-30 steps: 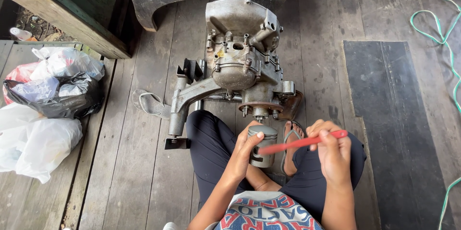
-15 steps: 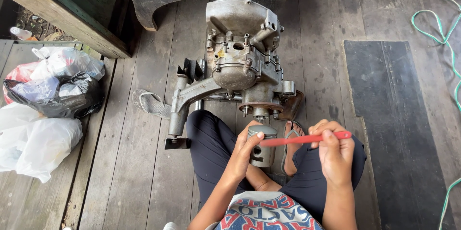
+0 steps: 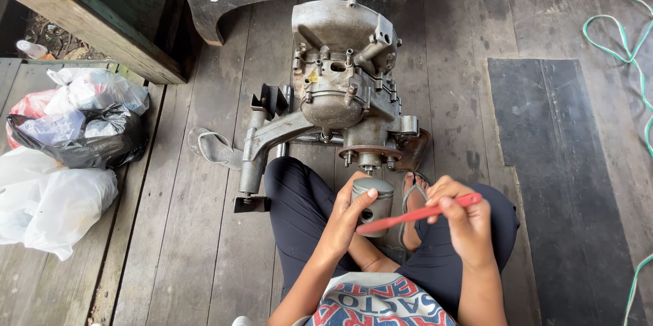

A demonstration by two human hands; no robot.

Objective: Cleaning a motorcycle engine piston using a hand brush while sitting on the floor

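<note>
We've got the piston (image 3: 373,203) in our left hand (image 3: 347,220), fingers curled round its side, thumb against the front, right over our lap. Our right hand (image 3: 462,220) pinches a red toothbrush (image 3: 418,213) between thumb and fingertips, the brush end touching the piston's lower side. Just beyond sits the grey engine (image 3: 343,91) on the plank floor (image 3: 190,231). A sandal (image 3: 212,147) lies left of it, plastic bags (image 3: 64,156) far left, a dark mat (image 3: 564,163) and green cord (image 3: 615,40) to the right.
</note>
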